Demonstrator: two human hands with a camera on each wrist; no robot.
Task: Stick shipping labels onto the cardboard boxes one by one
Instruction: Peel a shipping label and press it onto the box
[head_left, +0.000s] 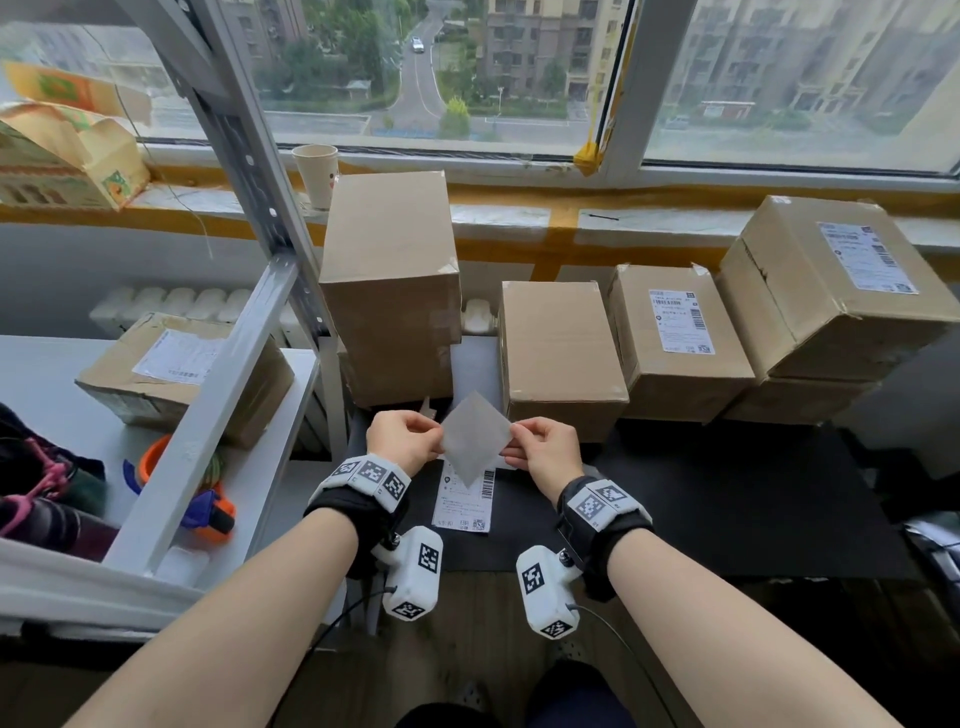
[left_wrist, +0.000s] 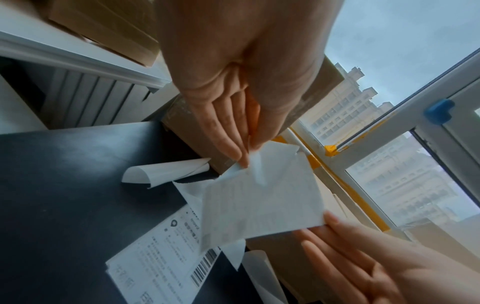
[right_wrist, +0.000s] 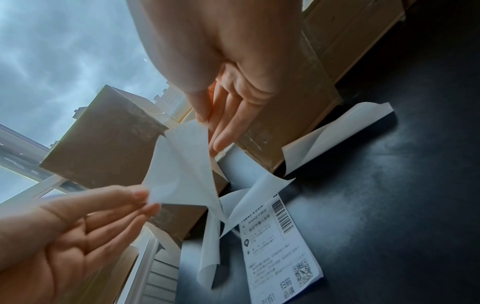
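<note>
The person holds a shipping label (head_left: 476, 437) up in the air above the black tabletop (head_left: 727, 493), turned like a diamond with its blank grey side toward the head camera. The left hand (head_left: 402, 439) pinches the label's left corner between thumb and fingertips, and the right hand (head_left: 545, 448) pinches the opposite corner the same way; in the wrist views a translucent backing sheet (left_wrist: 255, 164) is parting from the label at the left-hand corner. Directly below lies a printed label (head_left: 464, 501) with a barcode and QR code, flat on the tabletop, with curled strips of peeled backing paper (right_wrist: 335, 133) beside it. Behind the hands stand a tall unlabelled cardboard box (head_left: 392, 280) on another box, and to its right a low unlabelled box (head_left: 561, 348). Further right sit a labelled box (head_left: 675, 338) and a stack whose top box (head_left: 831, 280) also carries a label. A paper cup (head_left: 317, 174) stands on the windowsill.
</note>
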